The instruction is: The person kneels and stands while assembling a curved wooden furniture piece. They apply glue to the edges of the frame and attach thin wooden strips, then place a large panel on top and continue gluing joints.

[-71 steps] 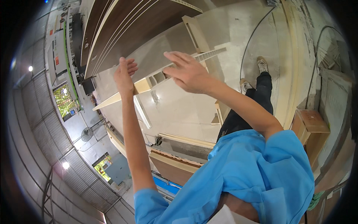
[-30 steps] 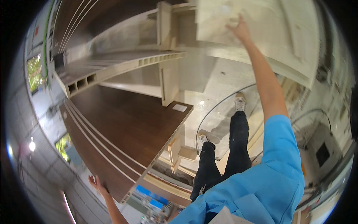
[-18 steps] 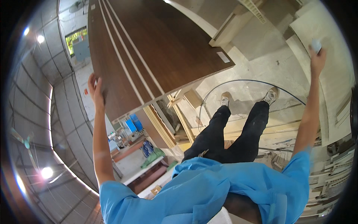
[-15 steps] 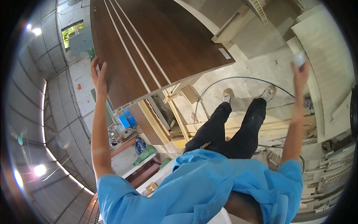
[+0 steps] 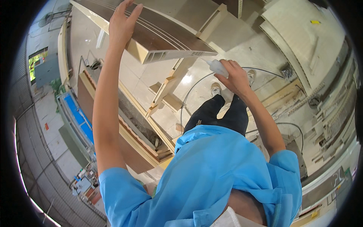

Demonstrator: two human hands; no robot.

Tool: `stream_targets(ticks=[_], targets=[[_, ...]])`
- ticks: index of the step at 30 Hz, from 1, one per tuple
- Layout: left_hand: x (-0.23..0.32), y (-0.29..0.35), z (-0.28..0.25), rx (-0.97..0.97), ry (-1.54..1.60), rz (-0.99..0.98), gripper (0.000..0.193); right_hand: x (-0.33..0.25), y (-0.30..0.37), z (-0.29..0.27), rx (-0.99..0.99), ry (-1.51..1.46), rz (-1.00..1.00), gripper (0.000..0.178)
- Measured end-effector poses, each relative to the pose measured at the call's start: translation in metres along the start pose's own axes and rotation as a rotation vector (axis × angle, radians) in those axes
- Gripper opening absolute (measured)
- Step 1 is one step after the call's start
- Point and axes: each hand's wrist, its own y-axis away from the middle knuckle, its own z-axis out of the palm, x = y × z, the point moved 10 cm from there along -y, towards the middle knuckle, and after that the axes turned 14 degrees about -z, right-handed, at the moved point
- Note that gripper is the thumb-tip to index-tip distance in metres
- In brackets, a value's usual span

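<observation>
A large dark brown panel [image 5: 162, 26] lies raised off the floor, with thin pale lines running along its top and a pale, slotted end edge facing me. My left hand [image 5: 123, 24] rests at the panel's left side near the corner, thumb and fingers spread apart. A translucent white squeeze bottle [image 5: 217, 68] is gripped in my right hand [image 5: 237, 78]. It is tilted, its thin nozzle pointing left toward the panel's end edge; whether the tip touches is too fine to tell.
Below the panel stand pale wooden supports [image 5: 162, 92]. A dark hose [image 5: 184, 104] curves over the floor around my feet. Pale sheets [image 5: 302, 41] lie at the right, with stacked strips [image 5: 332, 125] nearer me. Long boards [image 5: 136, 143] lean on the left.
My right hand has brought the bottle from far right in to the panel's end. The left hand has shifted up along the panel's side. The view has turned, showing the panel's end edge.
</observation>
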Motion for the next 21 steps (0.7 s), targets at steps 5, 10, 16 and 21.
stream_targets(ticks=[5, 10, 16, 21], targets=[[-0.003, 0.003, -0.005, 0.091, 0.063, 0.032, 0.055, -0.026, 0.002, 0.007, -0.063, 0.174, 0.026, 0.047], [-0.005, 0.0, -0.003, 0.109, 0.003, 0.064, 0.053, -0.045, -0.002, 0.003, -0.061, 0.291, 0.088, 0.045], [-0.002, 0.001, -0.001, 0.037, 0.062, 0.055, 0.051, -0.07, -0.015, -0.013, -0.04, 0.337, 0.099, 0.047], [0.0, 0.002, -0.002, 0.035, 0.069, 0.028, 0.048, -0.088, -0.031, -0.027, -0.027, 0.378, 0.04, 0.04]])
